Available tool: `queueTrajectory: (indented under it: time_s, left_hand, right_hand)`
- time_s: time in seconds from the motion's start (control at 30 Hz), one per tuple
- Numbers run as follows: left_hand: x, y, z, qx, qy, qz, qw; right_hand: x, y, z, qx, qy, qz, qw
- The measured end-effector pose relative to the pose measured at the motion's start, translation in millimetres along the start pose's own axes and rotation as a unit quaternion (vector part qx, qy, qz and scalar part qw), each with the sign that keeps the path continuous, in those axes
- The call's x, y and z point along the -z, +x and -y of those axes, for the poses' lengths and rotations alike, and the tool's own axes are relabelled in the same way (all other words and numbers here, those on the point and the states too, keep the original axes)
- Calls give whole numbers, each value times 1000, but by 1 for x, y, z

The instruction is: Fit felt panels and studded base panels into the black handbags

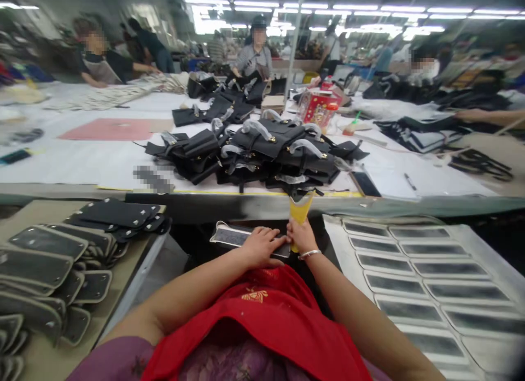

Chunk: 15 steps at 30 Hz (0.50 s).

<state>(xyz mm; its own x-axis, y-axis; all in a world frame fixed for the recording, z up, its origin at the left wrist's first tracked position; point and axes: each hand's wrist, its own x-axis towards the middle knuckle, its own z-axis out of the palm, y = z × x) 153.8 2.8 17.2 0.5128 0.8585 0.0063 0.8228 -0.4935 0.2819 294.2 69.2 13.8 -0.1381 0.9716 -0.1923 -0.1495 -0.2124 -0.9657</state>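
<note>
My left hand (261, 246) lies on a flat black panel with a pale rim (230, 236), fingers spread over its right end and pressing it down on the dark work surface before me. My right hand (301, 236) is closed round a yellow tool (301, 210) that stands upright, its lower end at the panel's right edge. A silver bracelet sits on my right wrist. A red apron covers my lap.
Stacked black panels (49, 261) lie on a board at my left. Rows of panels (414, 269) are spread on a white sheet at my right. Black bags (262, 151) pile on the long table ahead. Other people work at the far tables.
</note>
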Motion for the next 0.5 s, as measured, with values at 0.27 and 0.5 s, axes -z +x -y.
queueTrajectory:
  time_s: [0.27,0.5]
  left_hand:
    - [16,-84,98,277,-372,-340,818]
    - [-33,-93,123,300,-644,-296,638]
  right_hand:
    - [-11,6,31,-34,-294,260,919]
    - [-76,51,38,45,-622,434,651]
